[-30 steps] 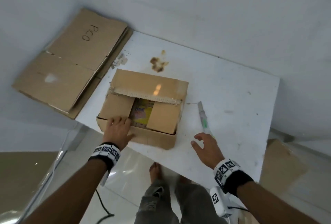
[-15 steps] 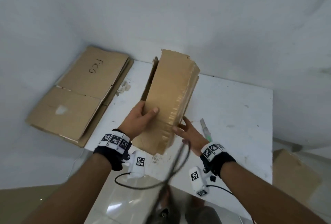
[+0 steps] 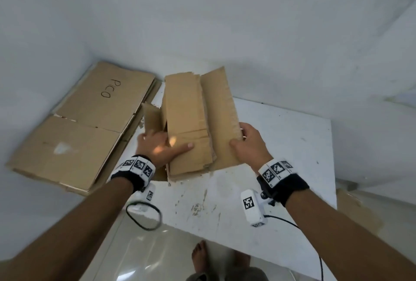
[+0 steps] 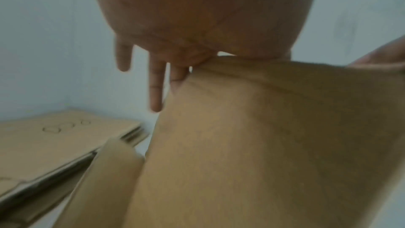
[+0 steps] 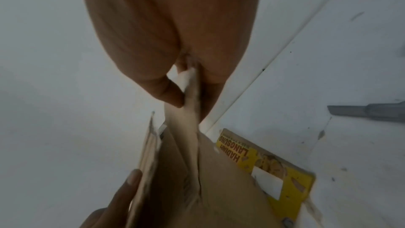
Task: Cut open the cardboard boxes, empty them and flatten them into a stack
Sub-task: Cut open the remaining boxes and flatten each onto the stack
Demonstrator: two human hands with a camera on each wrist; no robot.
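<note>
Both hands hold an opened brown cardboard box (image 3: 186, 123) up over the white table (image 3: 281, 150), its flaps spread. My left hand (image 3: 166, 143) grips its left side, thumb flat on the front face. In the left wrist view the other fingers (image 4: 155, 91) lie straight beside the box (image 4: 263, 145). My right hand (image 3: 240, 139) pinches the edge of the right flap (image 5: 192, 93) between thumb and fingers. A yellow printed packet (image 5: 265, 164) lies on the table below the box. The grey knife (image 5: 368, 113) rests on the table to the right, hidden in the head view.
A stack of flattened cardboard (image 3: 85, 123) marked with handwriting lies left of the table, against the wall. Another piece of cardboard (image 3: 353, 206) is on the floor at the right. My bare feet (image 3: 200, 256) stand at the table's near edge. Cables hang from both wrist cameras.
The box has come off the table and been turned on end, then swung round with its flaps spread. My right hand has shifted to the right flap. The yellow packet now lies outside the box.
</note>
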